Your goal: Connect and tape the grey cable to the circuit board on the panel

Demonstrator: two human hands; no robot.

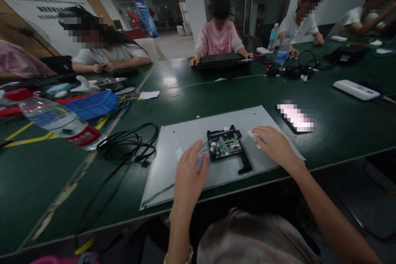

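Observation:
A grey metal panel point(185, 140) lies flat on the green table in front of me. A black bracket with a small green circuit board point(225, 147) sits on its middle. My left hand point(188, 173) rests on the panel just left of the board, fingers curled by thin wires at the board's edge. My right hand point(274, 144) lies on the panel to the right of the board, fingers pressing on a small white strip point(253, 133).
A black cable point(130, 146) coils left of the panel, beside a lying water bottle point(60, 121) and a blue basket point(93, 105). A phone point(295, 117) lies right of the panel. Several people sit around the table; one holds a black panel point(221, 61).

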